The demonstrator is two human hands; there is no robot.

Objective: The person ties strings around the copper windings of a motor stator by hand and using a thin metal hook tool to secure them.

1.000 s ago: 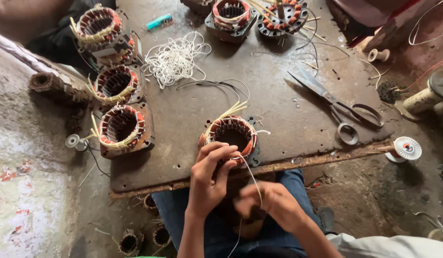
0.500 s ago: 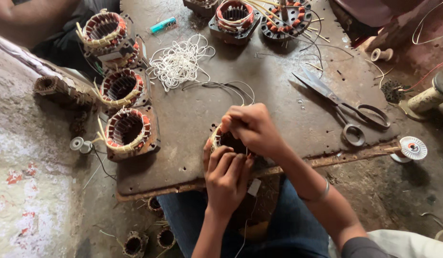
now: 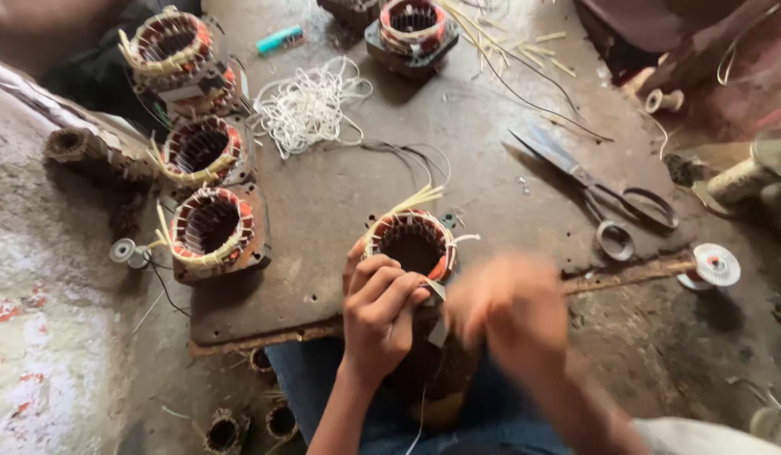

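Observation:
A round motor stator [image 3: 411, 244] wound with copper wire and pale insulation strips stands at the near edge of a rusty metal plate [image 3: 340, 202]. My left hand [image 3: 378, 313] grips the stator's near rim, fingers curled over it. My right hand [image 3: 510, 313] is a blur just right of the stator, off the rim, and its fingers cannot be made out. A thin white thread [image 3: 419, 414] hangs down from under my left hand over my lap.
Three more stators [image 3: 207, 227] line the plate's left side, another [image 3: 411, 29] at the far edge. A tangle of white cord [image 3: 310, 105], large scissors [image 3: 593, 190], a teal tube [image 3: 281, 38] and a thread spool [image 3: 715, 265] lie around.
My right hand went up onto the stator's top, then pulled back toward me and to the right, and is now blurred. My left hand stayed on the near rim.

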